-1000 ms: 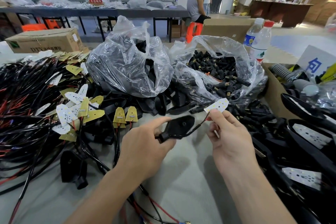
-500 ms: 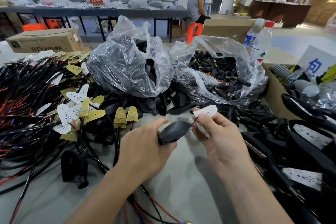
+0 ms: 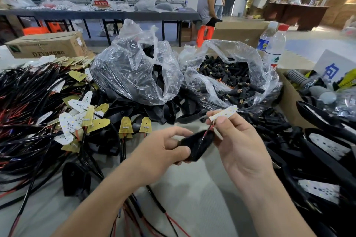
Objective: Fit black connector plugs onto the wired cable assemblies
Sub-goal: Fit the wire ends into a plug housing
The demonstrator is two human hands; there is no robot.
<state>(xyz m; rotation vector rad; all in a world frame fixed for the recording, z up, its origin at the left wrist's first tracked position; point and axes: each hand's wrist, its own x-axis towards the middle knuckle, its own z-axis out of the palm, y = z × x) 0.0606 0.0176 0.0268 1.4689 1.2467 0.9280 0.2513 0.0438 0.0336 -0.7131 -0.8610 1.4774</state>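
Note:
My left hand (image 3: 159, 155) grips a black plastic housing (image 3: 196, 145) between thumb and fingers at the middle of the table. My right hand (image 3: 238, 146) pinches a small white LED board (image 3: 224, 114) just above the housing. Thin red and black wires (image 3: 205, 134) run from the board down into the housing. A clear bag of black connector plugs (image 3: 233, 81) lies open behind my right hand. Wired cable assemblies (image 3: 34, 106) with white and yellow boards are heaped at the left.
A second clear bag of black housings (image 3: 134, 75) stands behind my left hand. Finished black housings (image 3: 323, 146) are piled at the right beside a cardboard box (image 3: 289, 100). Two water bottles (image 3: 273, 48) stand at the back right. A loose housing (image 3: 76, 179) lies lower left.
My right hand has brought the white board from out to the right to just above the housing. My left hand has turned the housing and tilted it towards the right hand.

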